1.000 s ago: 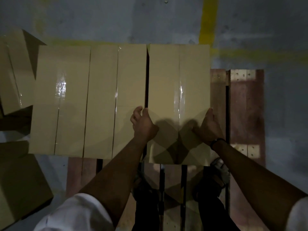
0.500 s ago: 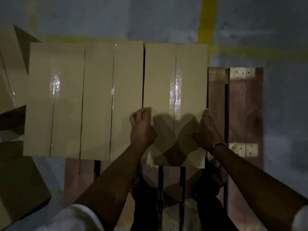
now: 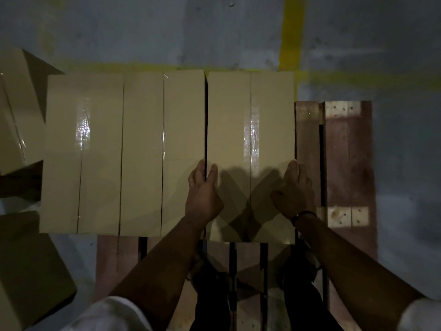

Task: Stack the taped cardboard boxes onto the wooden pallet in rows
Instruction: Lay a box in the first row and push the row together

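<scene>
Taped box (image 3: 250, 130) sits on pallet (image 3: 346, 151), held at both side edges: left hand (image 3: 202, 189) fingers (image 3: 197, 172) grasp it at the narrow gap, right hand (image 3: 293, 189) grasps the opposite edge. Risk: closing the gap pinches the left fingers against neighbour boxes (image 3: 143, 151) just left of them. Fingertips hidden down the sides; light dim

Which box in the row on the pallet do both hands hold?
The rightmost box: the left hand grips its left edge, the right hand its right edge.
</scene>
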{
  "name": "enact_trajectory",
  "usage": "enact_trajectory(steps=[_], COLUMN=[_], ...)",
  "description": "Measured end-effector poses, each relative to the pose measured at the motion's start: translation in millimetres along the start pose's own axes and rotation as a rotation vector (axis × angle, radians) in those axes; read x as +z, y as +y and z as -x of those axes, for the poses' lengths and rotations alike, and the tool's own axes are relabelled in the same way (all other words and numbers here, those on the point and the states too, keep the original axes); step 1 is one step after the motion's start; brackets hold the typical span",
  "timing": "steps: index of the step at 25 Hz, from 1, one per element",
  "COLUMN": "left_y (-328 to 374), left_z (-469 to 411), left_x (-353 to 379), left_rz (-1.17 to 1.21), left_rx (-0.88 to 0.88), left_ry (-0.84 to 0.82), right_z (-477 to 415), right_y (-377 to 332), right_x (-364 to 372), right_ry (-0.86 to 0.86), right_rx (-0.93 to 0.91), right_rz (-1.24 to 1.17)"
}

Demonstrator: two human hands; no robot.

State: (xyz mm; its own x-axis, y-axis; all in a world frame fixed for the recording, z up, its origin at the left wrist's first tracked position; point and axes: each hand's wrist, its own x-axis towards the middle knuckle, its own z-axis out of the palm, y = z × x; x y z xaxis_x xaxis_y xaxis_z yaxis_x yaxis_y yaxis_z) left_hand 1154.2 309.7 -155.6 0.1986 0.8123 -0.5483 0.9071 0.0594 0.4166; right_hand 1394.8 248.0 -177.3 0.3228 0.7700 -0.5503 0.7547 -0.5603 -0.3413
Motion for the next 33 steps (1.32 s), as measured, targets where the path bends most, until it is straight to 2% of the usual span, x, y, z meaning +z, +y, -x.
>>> enact_trajectory(steps=[3, 9, 16, 20, 24, 33], left_y=[-6, 15, 28, 17, 13, 38], left_z=[13, 53, 115, 140, 164, 231], left_x=[-5, -32, -85, -106, -135, -146], left_rz=[0.016, 0.011, 0.030, 0.029, -0.028, 0.004], left_rx=[0.039, 0.111, 0.183, 0.300, 0.250, 0.267], left_ry=[0.041, 0.083, 0.086, 0.101, 0.002, 0.084], right_z=[17, 55, 122, 156, 193, 261], right_y=[-24, -73, -130, -152, -164, -149], right_x=[-1, -29, -72, -85, -93, -123], right_ry=[0.099, -0.006, 0.039, 0.043, 0.070, 0.163], right_rx=[-0.077, -0.177, -0.235, -0.215, -0.203, -0.236], right_rz=[0.024, 0.116, 0.222, 0.209, 0.207, 0.203])
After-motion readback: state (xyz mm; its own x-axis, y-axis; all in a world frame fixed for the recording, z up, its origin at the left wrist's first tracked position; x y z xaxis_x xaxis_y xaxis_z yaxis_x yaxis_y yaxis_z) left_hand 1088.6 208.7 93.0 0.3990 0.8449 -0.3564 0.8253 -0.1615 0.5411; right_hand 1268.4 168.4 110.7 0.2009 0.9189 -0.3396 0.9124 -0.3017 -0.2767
